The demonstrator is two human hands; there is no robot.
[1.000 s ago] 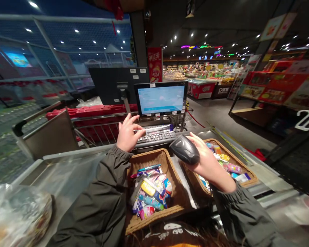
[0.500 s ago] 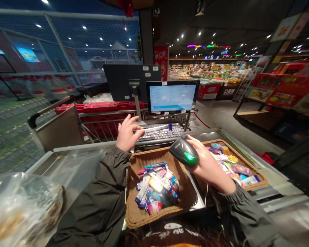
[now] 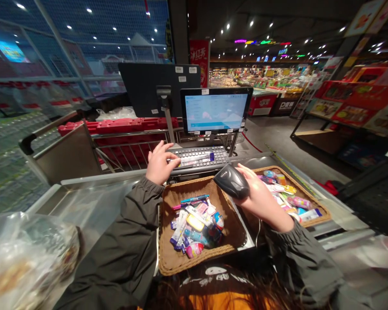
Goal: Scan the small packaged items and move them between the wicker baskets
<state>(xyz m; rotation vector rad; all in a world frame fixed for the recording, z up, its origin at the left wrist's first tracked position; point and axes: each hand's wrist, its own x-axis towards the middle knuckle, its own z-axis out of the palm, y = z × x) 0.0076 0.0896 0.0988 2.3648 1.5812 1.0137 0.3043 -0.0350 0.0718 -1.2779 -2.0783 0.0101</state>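
My left hand (image 3: 161, 164) is over the left end of the keyboard (image 3: 218, 151), thumb and forefinger pinched on one end of a slim clear packet with a purple tip (image 3: 197, 160). The packet stretches rightwards across the keys; what is inside is too small to make out. My right hand (image 3: 258, 196) is wrapped round a black barcode scanner (image 3: 232, 181), whose head points left, above the corner of a brown wicker basket (image 3: 168, 258). Inside that basket is a pile of small packets, pens (image 3: 195, 198) and a pink egg-shaped item (image 3: 194, 249).
A second wicker basket (image 3: 325, 217) of small goods stands at the right. Behind the keyboard are a lit screen (image 3: 216, 110) and a dark monitor back (image 3: 142, 90). A clear plastic bag (image 3: 29, 254) lies at the left. Shopping carts and red crates (image 3: 116, 125) stand beyond the counter.
The green light on the scanner has gone out. Both hands keep their holds with little movement. The camera view has shifted slightly, so most things sit higher in the picture.
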